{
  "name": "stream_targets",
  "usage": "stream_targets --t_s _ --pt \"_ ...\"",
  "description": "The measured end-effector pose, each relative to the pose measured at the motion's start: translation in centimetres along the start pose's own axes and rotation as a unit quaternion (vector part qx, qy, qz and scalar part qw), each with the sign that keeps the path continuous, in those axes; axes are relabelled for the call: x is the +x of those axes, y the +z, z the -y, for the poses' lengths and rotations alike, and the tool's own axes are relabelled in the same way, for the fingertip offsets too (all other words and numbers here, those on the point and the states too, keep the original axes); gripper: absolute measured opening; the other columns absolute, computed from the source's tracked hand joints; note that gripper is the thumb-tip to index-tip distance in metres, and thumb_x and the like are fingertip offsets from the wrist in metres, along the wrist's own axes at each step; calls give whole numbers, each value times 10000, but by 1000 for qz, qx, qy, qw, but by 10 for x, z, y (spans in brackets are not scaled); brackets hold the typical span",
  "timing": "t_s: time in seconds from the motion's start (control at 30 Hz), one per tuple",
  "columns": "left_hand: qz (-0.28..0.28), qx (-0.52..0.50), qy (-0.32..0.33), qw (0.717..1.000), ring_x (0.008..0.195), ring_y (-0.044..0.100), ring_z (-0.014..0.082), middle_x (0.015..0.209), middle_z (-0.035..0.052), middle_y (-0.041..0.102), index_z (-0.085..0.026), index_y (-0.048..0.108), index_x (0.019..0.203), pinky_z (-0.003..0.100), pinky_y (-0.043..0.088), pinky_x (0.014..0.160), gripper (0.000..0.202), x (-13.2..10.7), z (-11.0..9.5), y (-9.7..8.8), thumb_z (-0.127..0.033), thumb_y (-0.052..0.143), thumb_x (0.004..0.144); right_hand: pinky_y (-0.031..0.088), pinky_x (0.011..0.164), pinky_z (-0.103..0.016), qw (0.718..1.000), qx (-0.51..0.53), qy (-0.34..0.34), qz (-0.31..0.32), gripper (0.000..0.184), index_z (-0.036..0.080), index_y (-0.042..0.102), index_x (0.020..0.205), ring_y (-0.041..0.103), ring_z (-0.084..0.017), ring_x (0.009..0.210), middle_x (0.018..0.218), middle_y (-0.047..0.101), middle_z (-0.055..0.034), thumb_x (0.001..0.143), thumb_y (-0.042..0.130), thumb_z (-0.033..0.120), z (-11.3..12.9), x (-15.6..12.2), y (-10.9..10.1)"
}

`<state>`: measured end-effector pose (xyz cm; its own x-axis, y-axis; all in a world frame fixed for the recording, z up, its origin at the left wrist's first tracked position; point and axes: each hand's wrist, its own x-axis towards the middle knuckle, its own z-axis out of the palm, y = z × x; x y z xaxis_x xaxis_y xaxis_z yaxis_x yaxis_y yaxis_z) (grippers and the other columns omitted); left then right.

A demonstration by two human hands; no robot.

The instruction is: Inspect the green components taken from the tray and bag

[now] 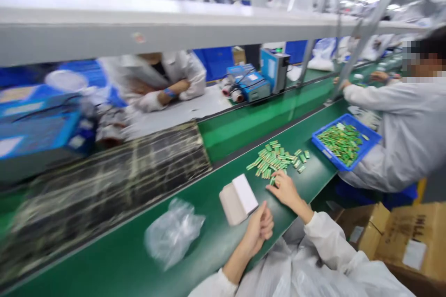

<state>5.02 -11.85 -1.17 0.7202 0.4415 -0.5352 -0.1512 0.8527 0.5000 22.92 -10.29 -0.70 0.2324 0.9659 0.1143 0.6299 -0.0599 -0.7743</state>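
Small green pieces that look like circuit boards (272,160) lie in a loose pile on the green work surface (216,236). At the pile's near edge, my right hand (286,191) has thumb and fingertips closed around one small green circuit board (272,180). My left hand (258,228) is curled, with its thumb pointing up, just beside the near corner of an open white box (239,198). Whatever its folded fingers may hold is hidden. To the left of the box lies a crumpled clear plastic bag (175,232).
A blue tray (372,138) full of similar green pieces sits at the right, by a co-worker in a white coat (414,125). Another person works across the line. Blue machines (249,82) stand beyond, under a long grey shelf beam (195,32). Cardboard boxes (414,236) are lower right.
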Motion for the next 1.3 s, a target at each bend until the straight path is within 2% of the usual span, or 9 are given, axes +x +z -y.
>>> stream_targets --t_s 0.1,0.2,0.4,0.53,0.63,0.7,0.9,1.1,1.3 --pt "-41 35 -22 998 424 195 31 512 -121 169 -208 344 637 167 74 403 806 -2 -4 0 -845 836 587 467 767 -323 992 125 -26 7 633 216 316 604 636 -179 855 1099 687 -96 832 853 463 15 -26 -16" --pt "-56 63 -25 996 401 211 26 507 -126 201 -207 415 686 156 106 391 796 -5 -5 2 -855 852 532 436 689 -308 983 173 -52 45 645 199 363 586 584 -139 754 1123 654 -87 811 848 562 29 -58 -21" --pt "-38 169 -43 984 380 251 25 512 -113 296 -209 478 707 163 127 401 722 -5 -10 15 -725 933 491 425 706 -310 981 189 -42 -1 593 198 385 607 570 -161 838 1066 548 -70 810 836 524 45 -94 -16" --pt "-18 144 -11 989 396 220 30 525 -110 241 -210 422 675 167 174 404 737 -7 -15 22 -795 862 589 355 593 -264 952 289 63 -77 534 231 390 729 452 -137 718 831 439 7 886 722 618 53 -92 -29" --pt "-7 112 -7 994 401 187 32 520 -106 208 -207 399 640 182 199 395 769 -7 -17 18 -856 811 615 253 465 -231 877 462 131 -5 522 248 409 822 244 -88 492 642 321 97 956 525 739 54 -84 -38" --pt "-2 78 -17 997 402 180 38 523 -97 208 -212 369 630 189 195 389 779 -5 -17 12 -865 793 625 230 423 -216 844 517 143 11 553 250 407 837 197 -68 440 602 298 125 926 544 778 53 -78 -41" --pt "11 43 39 998 423 182 48 539 -90 255 -212 365 655 181 170 399 691 -9 -23 14 -685 868 665 248 377 -179 866 464 182 39 603 241 419 832 268 -43 399 576 393 131 837 721 763 56 -66 -37" --pt "64 143 139 978 388 173 54 496 -111 164 -236 317 600 212 177 397 748 -11 -40 38 -897 625 771 151 385 -168 846 492 193 71 538 240 443 822 187 -44 414 535 303 138 867 728 694 71 -65 -46" --pt "92 204 211 952 418 267 64 538 -104 239 -238 348 657 231 223 442 663 -2 -64 34 -828 520 905 134 398 -186 856 466 176 140 505 203 539 748 155 -37 409 494 255 131 884 736 648 73 -44 -52"
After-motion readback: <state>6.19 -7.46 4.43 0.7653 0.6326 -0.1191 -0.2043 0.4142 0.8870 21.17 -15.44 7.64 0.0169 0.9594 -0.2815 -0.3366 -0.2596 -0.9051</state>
